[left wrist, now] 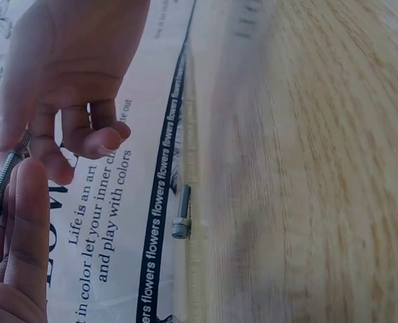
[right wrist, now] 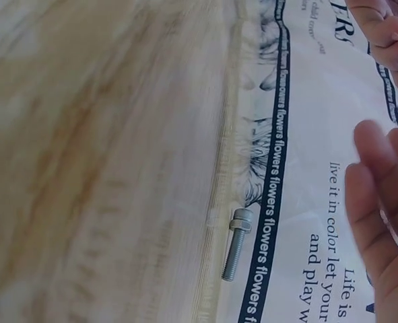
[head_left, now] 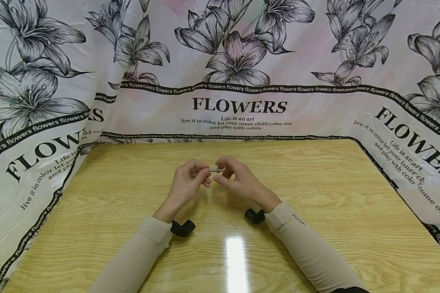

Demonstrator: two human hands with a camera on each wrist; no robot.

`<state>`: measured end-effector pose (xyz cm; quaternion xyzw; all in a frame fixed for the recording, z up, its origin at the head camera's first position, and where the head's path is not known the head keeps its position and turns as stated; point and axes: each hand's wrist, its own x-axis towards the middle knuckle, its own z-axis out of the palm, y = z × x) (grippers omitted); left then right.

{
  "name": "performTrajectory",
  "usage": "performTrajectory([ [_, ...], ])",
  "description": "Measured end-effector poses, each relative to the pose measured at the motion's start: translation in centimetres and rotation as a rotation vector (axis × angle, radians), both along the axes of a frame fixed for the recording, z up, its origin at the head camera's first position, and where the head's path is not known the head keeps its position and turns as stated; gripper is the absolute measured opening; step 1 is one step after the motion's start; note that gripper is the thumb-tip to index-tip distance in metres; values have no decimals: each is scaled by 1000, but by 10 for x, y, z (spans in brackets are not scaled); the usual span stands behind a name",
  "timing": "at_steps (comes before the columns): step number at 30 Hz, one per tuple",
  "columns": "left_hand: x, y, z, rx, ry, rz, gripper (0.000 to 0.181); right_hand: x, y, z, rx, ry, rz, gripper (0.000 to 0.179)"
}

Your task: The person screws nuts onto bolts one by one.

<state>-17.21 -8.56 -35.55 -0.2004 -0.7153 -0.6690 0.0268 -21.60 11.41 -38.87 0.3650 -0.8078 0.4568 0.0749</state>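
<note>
In the head view my left hand (head_left: 188,179) pinches a thin metal bolt (head_left: 213,170) between thumb and fingers, pointing toward the right hand. The left wrist view shows the threads of its shank, while the left fingers hide one end. Around the bolt's other end, my right hand (head_left: 238,179) has its thumb and index finger bent but parted, with a gap beside the bolt. A second bolt (left wrist: 182,212), with a nut close to its head, lies near the table's far side in the left wrist view, and also shows in the right wrist view.
The wood-grain table (head_left: 307,195) stretches under both forearms. White floral fabric (head_left: 238,118) rises along its back and sides. A black wrist device (head_left: 183,228) sits at the left cuff and another black wrist device (head_left: 254,216) at the right cuff.
</note>
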Motion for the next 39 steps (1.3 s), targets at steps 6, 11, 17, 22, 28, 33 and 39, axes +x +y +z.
performTrajectory([
  [6,0,0,0,0,-3,5,14,-1,-1,0,-44,36,52,22],
  [11,0,0,1,-9,-8,8,15,-2,-2,-1,-39,62,55,8],
  [17,-1,1,0,-5,-2,-2,16,-1,0,-1,13,39,3,13],
  [22,-1,0,-1,-2,3,2,14,1,0,1,8,-3,-5,17],
  [28,-2,0,-1,-6,0,1,15,0,-1,1,-44,27,49,22],
  [33,-2,0,-1,-6,-7,5,16,-1,-1,0,-33,64,46,11],
  [39,-1,0,-1,2,-6,0,14,-1,0,0,4,19,33,11],
])
